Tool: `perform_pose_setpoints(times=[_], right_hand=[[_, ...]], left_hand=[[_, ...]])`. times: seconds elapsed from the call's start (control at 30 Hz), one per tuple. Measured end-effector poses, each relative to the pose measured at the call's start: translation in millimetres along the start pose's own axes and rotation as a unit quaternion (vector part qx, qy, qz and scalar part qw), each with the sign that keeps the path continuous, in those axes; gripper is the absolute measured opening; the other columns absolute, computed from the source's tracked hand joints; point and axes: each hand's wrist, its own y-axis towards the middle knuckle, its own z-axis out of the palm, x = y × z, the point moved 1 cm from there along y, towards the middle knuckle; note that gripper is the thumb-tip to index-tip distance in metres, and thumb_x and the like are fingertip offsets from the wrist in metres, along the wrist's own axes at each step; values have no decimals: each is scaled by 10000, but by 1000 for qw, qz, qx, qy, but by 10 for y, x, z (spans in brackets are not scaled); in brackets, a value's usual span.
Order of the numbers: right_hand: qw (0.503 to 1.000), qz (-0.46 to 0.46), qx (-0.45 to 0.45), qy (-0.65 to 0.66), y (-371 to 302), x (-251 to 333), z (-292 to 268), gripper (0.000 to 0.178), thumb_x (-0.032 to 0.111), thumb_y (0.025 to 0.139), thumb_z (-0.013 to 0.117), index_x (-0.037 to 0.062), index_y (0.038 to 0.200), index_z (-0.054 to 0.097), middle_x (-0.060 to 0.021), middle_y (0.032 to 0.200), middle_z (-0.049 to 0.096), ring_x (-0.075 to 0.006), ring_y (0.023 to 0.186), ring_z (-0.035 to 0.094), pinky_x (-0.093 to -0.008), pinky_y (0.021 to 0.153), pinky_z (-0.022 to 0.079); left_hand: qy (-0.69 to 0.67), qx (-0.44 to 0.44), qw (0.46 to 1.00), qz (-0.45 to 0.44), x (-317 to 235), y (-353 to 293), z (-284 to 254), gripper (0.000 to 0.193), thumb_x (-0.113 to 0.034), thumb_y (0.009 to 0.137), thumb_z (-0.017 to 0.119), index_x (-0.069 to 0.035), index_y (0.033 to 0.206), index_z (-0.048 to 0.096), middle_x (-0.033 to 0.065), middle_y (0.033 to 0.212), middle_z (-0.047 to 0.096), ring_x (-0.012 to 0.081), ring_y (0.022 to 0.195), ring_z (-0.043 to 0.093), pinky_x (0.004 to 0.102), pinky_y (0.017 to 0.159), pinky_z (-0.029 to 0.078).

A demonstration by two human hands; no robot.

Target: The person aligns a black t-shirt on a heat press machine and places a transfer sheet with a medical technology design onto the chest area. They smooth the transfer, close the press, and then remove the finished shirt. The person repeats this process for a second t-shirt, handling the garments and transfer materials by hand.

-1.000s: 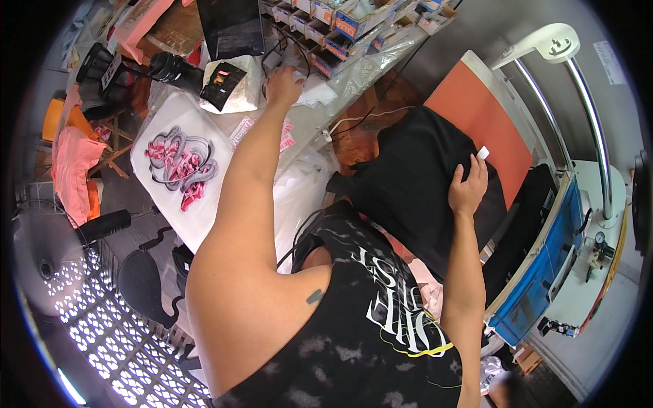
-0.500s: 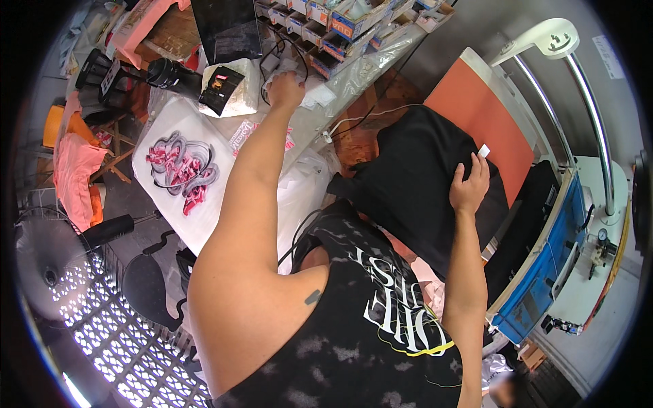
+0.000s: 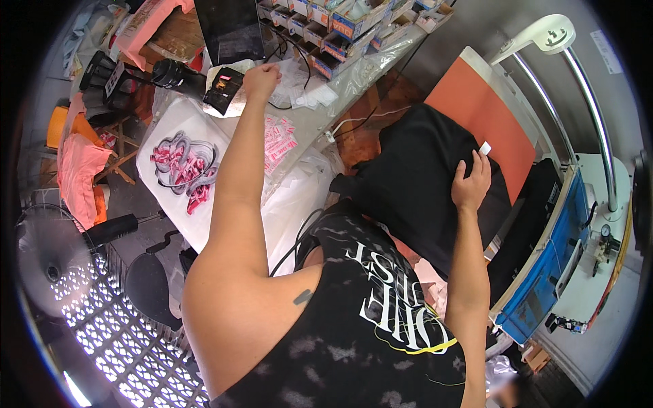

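My right hand lies with its fingers spread on a black garment, which is draped over the orange board of a press. A small white label sticks up just past its fingertips. Stretched far forward over the table, my left hand has its fingers drawn together. Whatever they may hold is too small to make out. Beside it are loose clear and white pieces, and a small black pouch rests on a white block. Pink-and-white printed sheets lie nearer along my forearm.
A white board with a pink and grey graphic lies left of my left arm. Small open boxes are stacked at the back, near a dark upright panel. The press's metal arm rises at right. A fan stands at left.
My left hand has moved left and slightly away from me, off the loose pieces toward the black pouch, uncovering more of the pink sheets. My right hand stays on the black garment.
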Motion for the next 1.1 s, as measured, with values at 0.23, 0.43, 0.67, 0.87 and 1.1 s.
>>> perform_pose_setpoints(times=[0.23,0.43,0.67,0.87,1.1], right_hand=[[1000,-7,-2,9,14,10,-9,451,295,937,590,40,1309,575,-166,1375,538,-347,1309,475,-457,1097,363],[1000,-12,-12,9,2,7,-10,445,285,934,594,30,1298,583,-172,1363,547,-354,1303,480,-455,1096,367],[1000,-11,-11,12,-13,-4,-21,448,286,936,593,27,1302,581,-177,1365,545,-354,1304,479,-459,1094,368],[1000,-20,-15,15,4,-4,-2,454,289,930,605,28,1300,583,-178,1359,550,-356,1293,491,-461,1089,372],[1000,-19,-21,11,-2,-20,17,452,294,930,609,37,1301,586,-175,1375,541,-354,1308,478,-460,1094,366]], left_hand=[[14,55,996,70,353,-65,-106,261,-171,855,702,-38,1074,749,136,890,754,177,826,732,281,757,547],[259,-48,952,157,168,-355,-54,208,-142,842,681,-63,1022,747,182,917,734,314,873,716,392,794,545],[300,-77,940,143,-100,-393,-40,177,-170,858,650,-64,959,751,163,935,730,357,886,698,437,808,538],[464,-5,852,244,55,-233,104,180,-180,853,627,-101,939,764,174,1011,718,362,947,685,450,845,536],[317,30,944,85,453,-179,194,196,-161,837,612,-136,945,774,183,1046,717,374,1003,677,450,891,532]])
